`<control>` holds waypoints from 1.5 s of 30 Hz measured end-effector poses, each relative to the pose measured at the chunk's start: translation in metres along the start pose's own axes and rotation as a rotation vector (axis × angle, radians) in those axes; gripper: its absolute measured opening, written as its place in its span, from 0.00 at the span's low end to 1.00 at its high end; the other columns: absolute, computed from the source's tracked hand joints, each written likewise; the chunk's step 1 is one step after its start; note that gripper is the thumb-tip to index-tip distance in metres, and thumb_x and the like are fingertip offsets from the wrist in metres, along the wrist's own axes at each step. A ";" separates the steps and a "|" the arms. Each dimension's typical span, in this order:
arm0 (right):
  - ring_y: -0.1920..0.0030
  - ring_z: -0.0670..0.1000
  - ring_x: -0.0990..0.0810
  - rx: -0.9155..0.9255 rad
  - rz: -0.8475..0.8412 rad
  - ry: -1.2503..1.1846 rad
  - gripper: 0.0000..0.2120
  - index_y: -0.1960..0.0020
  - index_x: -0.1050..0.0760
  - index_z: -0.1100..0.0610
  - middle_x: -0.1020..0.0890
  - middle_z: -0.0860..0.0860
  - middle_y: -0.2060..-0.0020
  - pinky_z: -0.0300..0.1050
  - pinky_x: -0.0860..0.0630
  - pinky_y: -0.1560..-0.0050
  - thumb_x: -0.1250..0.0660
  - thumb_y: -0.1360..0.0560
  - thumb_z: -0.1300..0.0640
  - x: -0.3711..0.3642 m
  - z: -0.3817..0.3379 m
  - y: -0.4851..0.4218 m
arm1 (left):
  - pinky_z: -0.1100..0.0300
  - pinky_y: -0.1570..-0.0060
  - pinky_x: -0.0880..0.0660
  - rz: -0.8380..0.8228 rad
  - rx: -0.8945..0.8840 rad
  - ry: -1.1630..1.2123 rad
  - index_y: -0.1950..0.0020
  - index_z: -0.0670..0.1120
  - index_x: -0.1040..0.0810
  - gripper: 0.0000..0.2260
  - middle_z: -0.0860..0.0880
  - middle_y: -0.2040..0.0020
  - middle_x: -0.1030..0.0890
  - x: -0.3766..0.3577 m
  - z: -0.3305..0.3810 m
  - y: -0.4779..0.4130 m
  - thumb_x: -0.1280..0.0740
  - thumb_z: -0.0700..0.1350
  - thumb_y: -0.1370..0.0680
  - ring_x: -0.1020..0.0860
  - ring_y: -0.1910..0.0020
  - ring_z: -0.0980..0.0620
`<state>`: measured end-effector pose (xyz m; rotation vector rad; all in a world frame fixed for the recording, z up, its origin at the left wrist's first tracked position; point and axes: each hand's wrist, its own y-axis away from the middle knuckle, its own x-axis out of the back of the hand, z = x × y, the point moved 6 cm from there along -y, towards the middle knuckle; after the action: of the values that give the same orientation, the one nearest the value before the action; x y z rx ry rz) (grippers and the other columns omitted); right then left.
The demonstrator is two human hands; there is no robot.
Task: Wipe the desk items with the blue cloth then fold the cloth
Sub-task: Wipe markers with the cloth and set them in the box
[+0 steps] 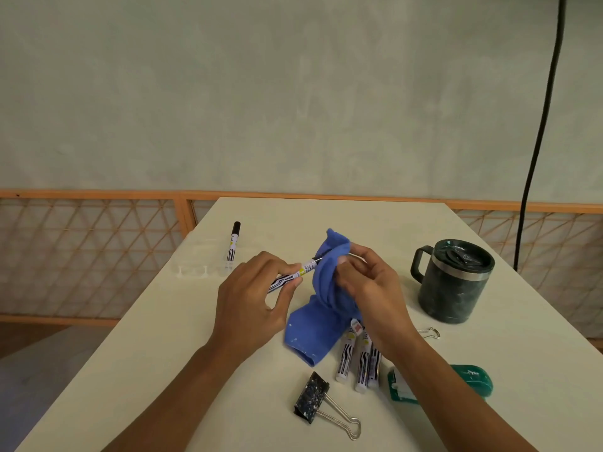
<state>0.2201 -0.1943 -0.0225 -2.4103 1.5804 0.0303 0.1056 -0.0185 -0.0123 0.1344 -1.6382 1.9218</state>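
The left hand (251, 298) pinches a marker (295, 275) by its back end, with the fingers curled round it. This keeps the marker from slipping while it gets rubbed. The right hand (368, 288) grips the blue cloth (321, 282) and squeezes it round the front end of the marker, so the cloth touches it on all sides. Both hands are up above the middle of the desk (326, 216). The loose end of the cloth hangs down and lies on the desk.

One more marker (233, 244) lies alone near the far left edge, next to a clear tray (195, 270). I think it is kept apart because it is clean.

Three markers (357, 357) lie together under the right wrist, close by, maybe waiting for their turn. A big black clip (313, 396) is near the front edge. A small clip (429, 332), a dark mug (453, 282) and a green thing (470, 381) sit by the right edge. The cloth is not folded yet.
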 end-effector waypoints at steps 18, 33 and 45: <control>0.50 0.46 0.12 0.123 0.177 0.182 0.10 0.47 0.16 0.51 0.11 0.44 0.54 0.39 0.18 0.50 0.30 0.17 0.64 0.019 0.001 -0.009 | 0.58 0.61 0.25 -0.251 0.342 0.300 0.48 0.57 0.11 0.03 0.57 0.56 0.15 -0.013 -0.019 0.002 0.24 0.53 0.20 0.20 0.60 0.49; 0.50 0.43 0.12 0.125 0.141 0.247 0.07 0.44 0.15 0.50 0.11 0.43 0.52 0.44 0.15 0.47 0.23 0.22 0.53 0.012 0.002 -0.007 | 0.69 0.58 0.31 -0.177 0.253 0.192 0.47 0.57 0.12 0.05 0.60 0.57 0.19 -0.005 -0.005 0.001 0.24 0.54 0.21 0.22 0.61 0.53; 0.52 0.54 0.13 -0.038 0.220 0.035 0.08 0.41 0.22 0.54 0.12 0.52 0.57 0.58 0.17 0.47 0.36 0.13 0.50 0.027 0.010 -0.009 | 0.59 0.62 0.26 -0.099 0.204 0.127 0.47 0.55 0.13 0.05 0.60 0.56 0.19 -0.003 -0.007 -0.002 0.22 0.53 0.20 0.23 0.62 0.53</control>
<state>0.2406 -0.2125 -0.0348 -2.2645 1.8698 0.0599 0.1108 -0.0126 -0.0139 0.1682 -1.3269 1.9759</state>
